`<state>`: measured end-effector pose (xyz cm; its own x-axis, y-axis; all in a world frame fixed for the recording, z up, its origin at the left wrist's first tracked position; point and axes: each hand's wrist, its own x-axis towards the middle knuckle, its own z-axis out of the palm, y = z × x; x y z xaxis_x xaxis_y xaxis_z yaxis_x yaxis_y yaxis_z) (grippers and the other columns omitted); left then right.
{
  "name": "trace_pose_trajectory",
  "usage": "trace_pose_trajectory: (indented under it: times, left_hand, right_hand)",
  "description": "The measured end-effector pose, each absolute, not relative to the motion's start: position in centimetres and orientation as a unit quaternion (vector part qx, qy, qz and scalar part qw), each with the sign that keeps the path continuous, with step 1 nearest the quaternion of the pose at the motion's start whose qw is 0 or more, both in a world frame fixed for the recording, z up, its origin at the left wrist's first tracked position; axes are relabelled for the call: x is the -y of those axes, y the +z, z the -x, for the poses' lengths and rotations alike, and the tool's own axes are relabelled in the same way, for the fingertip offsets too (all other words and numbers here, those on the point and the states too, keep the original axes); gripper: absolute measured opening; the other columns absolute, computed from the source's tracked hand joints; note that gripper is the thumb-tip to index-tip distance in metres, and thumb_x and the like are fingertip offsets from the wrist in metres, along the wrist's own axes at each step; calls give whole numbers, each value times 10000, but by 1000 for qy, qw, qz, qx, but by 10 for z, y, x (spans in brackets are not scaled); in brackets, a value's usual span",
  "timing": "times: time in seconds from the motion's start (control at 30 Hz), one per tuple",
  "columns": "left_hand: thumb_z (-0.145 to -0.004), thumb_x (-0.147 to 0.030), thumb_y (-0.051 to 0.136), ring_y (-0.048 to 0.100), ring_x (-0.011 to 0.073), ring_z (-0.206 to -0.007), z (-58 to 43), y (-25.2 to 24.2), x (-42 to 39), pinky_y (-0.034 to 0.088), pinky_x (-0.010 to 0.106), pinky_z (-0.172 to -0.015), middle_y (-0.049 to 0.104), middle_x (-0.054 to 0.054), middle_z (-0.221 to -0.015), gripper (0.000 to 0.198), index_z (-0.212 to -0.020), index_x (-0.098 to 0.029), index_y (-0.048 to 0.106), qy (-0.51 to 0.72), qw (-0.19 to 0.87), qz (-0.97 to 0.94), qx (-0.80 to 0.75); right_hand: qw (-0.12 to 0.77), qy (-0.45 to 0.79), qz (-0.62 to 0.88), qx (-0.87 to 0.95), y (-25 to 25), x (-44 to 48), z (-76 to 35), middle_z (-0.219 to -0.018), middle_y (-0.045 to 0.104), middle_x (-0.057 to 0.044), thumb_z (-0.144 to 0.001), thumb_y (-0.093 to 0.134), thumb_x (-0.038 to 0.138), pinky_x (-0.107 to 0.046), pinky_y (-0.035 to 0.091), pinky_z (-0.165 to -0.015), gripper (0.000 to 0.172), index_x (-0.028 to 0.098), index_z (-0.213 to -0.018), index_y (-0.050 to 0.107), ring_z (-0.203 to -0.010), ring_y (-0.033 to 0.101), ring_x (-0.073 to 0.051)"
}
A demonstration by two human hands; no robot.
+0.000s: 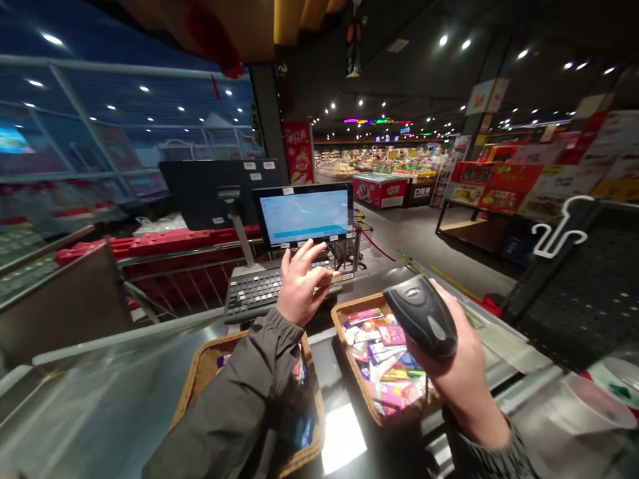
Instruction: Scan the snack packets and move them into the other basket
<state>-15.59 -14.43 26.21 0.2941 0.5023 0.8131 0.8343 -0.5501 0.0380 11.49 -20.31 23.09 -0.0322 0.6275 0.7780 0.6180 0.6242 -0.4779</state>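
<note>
My right hand [472, 382] is wrapped round a black handheld barcode scanner [422, 313], its head pointing up and left above a basket of small packets [337, 332]. My left hand [303, 285] is raised over the right part of a black keyboard [254, 291], with its upper fingers stretched toward the screen [304, 216] and the thumb side bent. I see nothing in it. The fingertips overlap the screen's lower edge; whether they touch it I cannot tell. A second basket [192, 382] lies partly hidden under my left sleeve.
A second monitor [214, 193], seen from behind, stands left of the screen. A metal counter [114, 399] runs along the left. On the right are a white hook [562, 233] on a dark panel and a translucent tub [594, 402]. A red freezer chest [379, 191] stands farther back.
</note>
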Motion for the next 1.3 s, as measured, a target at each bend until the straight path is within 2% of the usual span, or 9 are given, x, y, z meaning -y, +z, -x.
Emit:
trace_pose_trajectory:
  times: [0.1,0.3,0.6,1.0,1.3]
  left_hand:
    - [-843,-239,671,336,286,-1439,192,271,160,194,585,-1171,479,108,-1472,67,-903,-235,703,-437,207,758,437]
    - [-836,-275,692,350,285,-1430,249,280,186,221,569,-1176,436,91,-1508,76,-892,-234,724,-463,238,726,450]
    - [-842,-335,687,300,289,-1456,295,277,207,204,554,-1195,308,38,-1590,113,-889,-244,736,-462,242,704,482]
    - [-850,-343,667,288,286,-1461,315,269,219,187,551,-1198,302,36,-1593,133,-912,-247,734,-455,232,708,489]
    - [-848,-334,672,312,281,-1451,320,266,225,186,549,-1196,344,57,-1573,123,-903,-242,733,-462,227,705,489]
  right_hand:
    - [531,-19,389,753,245,208,-86,-1403,515,-157,-807,665,376,-702,305,-1091,718,238,-1450,379,-1320,474,-406]
    - [464,-48,330,821,249,216,-42,-1359,530,-182,-844,593,390,-748,283,-1061,488,205,-1290,528,-1347,418,-439]
    - [439,2,308,844,244,226,-4,-1329,557,-154,-799,617,311,-660,292,-1122,432,213,-1218,579,-1387,378,-395]
    - [403,9,319,858,245,241,20,-1326,572,-163,-801,598,338,-746,296,-1056,449,230,-1236,570,-1345,431,-419]
    - [407,3,311,859,242,248,22,-1315,583,-159,-772,618,330,-646,362,-1072,450,213,-1206,601,-1336,452,-395]
